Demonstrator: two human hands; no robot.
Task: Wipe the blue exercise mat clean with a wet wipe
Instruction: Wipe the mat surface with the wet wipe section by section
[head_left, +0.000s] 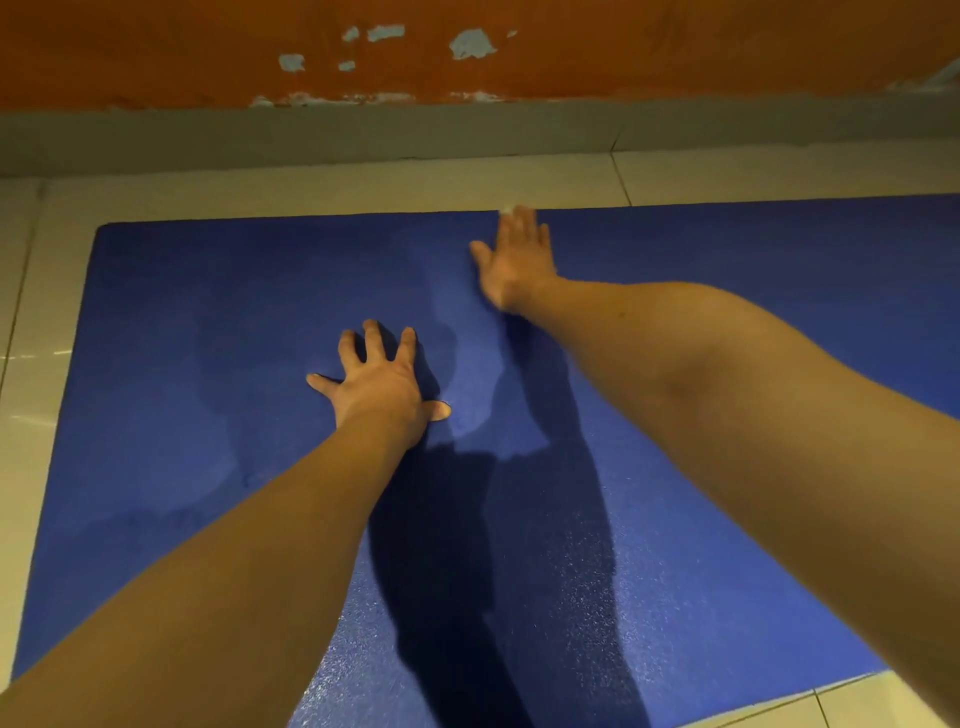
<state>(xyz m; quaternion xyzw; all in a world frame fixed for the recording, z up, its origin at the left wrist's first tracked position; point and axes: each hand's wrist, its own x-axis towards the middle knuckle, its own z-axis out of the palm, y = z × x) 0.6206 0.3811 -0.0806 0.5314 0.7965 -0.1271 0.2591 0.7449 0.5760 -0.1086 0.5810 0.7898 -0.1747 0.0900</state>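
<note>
Left hand (382, 387) lies spread, palm down, near the middle of the textured blue foam exercise mat (208, 338), bracing. Right hand (514, 260) reaches to the mat's far edge, fingers straight and close together, flat over what looks like a white wet wipe (506, 210), of which only a sliver shows. At that stretch, the wipe could slip over the edge onto the pale tiled floor (311, 192) and pick up grit.
</note>
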